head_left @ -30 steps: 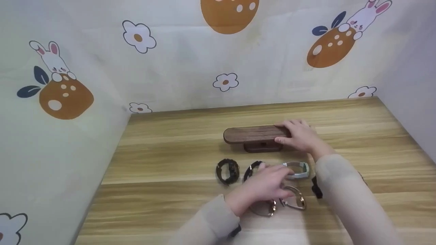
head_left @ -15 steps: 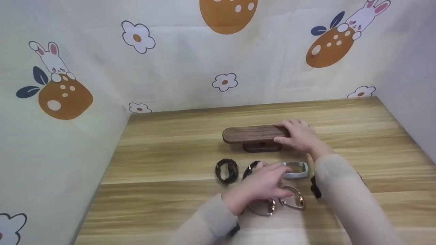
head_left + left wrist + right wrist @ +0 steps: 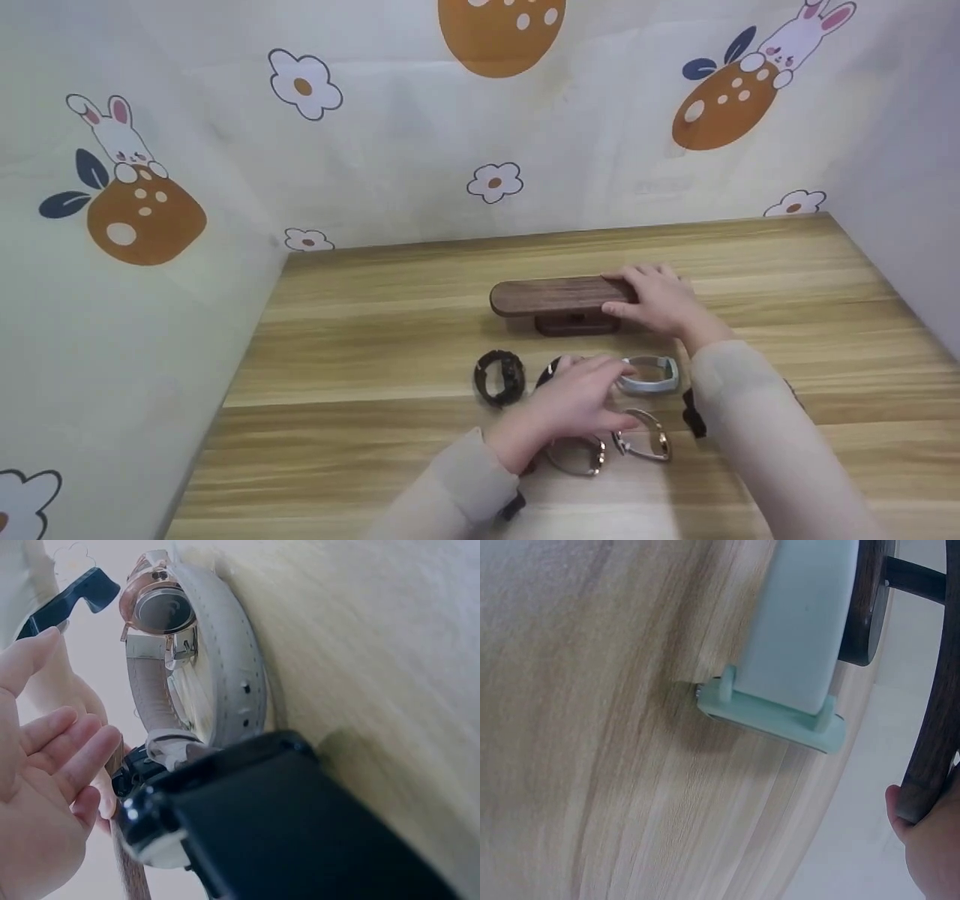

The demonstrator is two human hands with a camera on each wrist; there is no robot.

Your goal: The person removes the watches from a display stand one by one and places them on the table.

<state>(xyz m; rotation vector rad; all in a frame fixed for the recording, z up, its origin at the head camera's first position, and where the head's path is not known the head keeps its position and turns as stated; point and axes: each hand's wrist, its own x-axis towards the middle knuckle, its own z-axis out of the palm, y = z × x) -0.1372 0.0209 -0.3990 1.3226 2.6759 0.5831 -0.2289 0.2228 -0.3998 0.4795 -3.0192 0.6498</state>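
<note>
Walnut stand (image 3: 559, 296) bare, gripped by my right hand (image 3: 660, 300) | left hand (image 3: 581, 401) relaxed over black watch (image 3: 551, 373) | five watches remained on worktop (image 3: 360, 360), lower centre.

grey-strap watch (image 3: 217, 667) on wooden table (image 3: 375, 652) | left hand (image 3: 37, 787) fingers relaxed beside it

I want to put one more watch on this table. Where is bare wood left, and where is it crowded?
Bare wood lies left of the black watch toward the patterned wall, and behind the wooden stand. In front of the stand it is crowded: watches sit close together around the left hand, and the right hand rests on the stand's right end.
</note>
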